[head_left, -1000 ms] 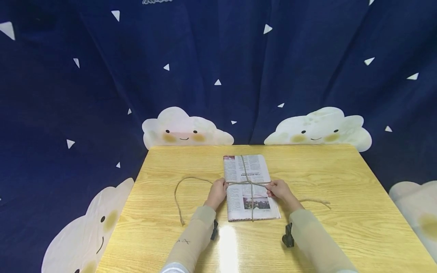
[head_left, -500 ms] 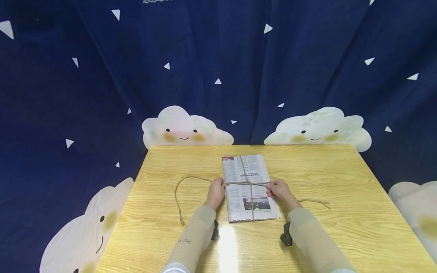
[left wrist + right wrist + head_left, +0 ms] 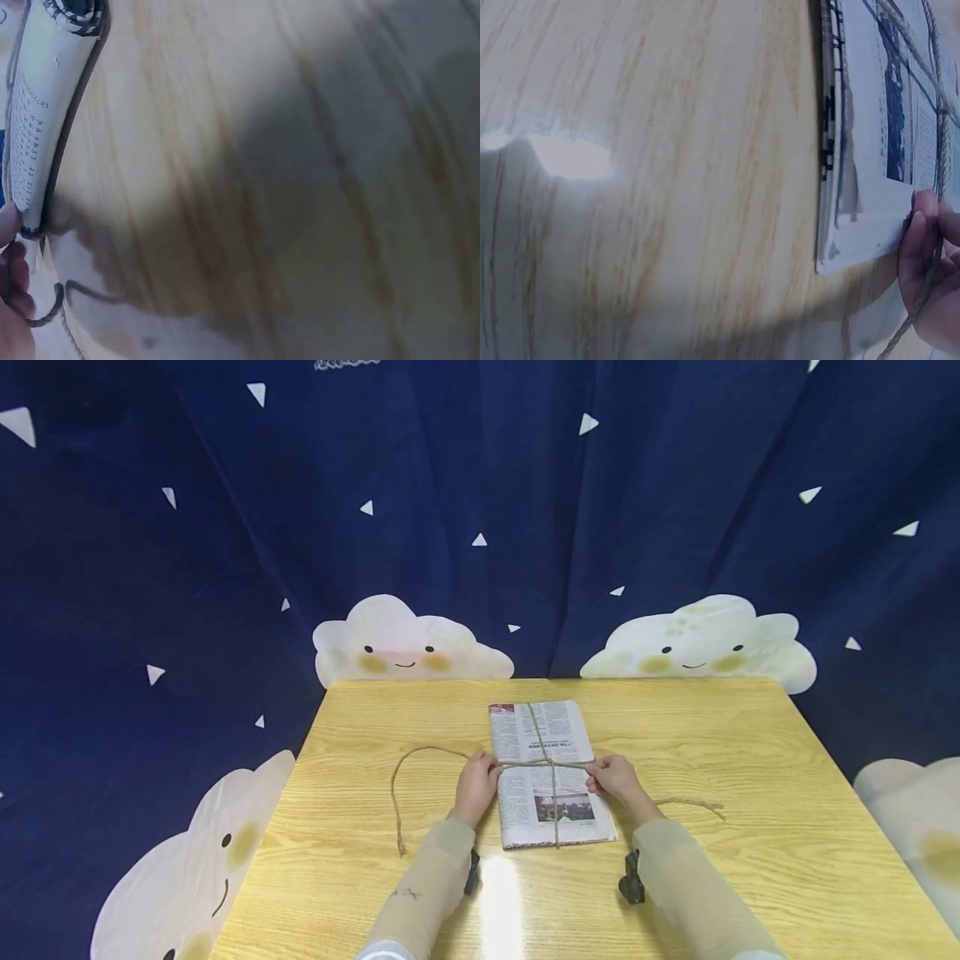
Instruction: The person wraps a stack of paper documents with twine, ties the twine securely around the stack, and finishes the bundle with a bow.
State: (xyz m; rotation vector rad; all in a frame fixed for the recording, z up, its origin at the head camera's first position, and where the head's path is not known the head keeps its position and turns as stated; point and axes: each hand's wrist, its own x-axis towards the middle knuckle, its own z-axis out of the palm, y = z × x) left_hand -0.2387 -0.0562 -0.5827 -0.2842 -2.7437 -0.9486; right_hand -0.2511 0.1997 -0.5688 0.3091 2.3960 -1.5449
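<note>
A folded stack of newspapers (image 3: 519, 817) lies in the middle of the table, with brown twine (image 3: 555, 814) running across it both ways and crossing near its centre. At the left edge of the stack, my left hand (image 3: 476, 789) pinches one length of twine, and a loose tail curves out from it. My right hand (image 3: 613, 777) holds the other length at the right edge; the right wrist view shows this twine (image 3: 941, 157) running between thumb and fingers (image 3: 924, 206). Only part of my left hand (image 3: 13, 300) shows in the left wrist view, beside the newspapers (image 3: 52, 90).
The wooden table (image 3: 750, 877) carries the loose twine ends, one curving left and one lying to the right past my right wrist. Behind it hangs a dark blue curtain (image 3: 480, 468) with white triangles and clouds. A black wrist device (image 3: 632, 878) sits under my right forearm.
The two strands across the newspapers lie closer together and straighter. The stack has shifted very slightly left, and the loose left tail of twine has moved a little right. Both hands keep their hold.
</note>
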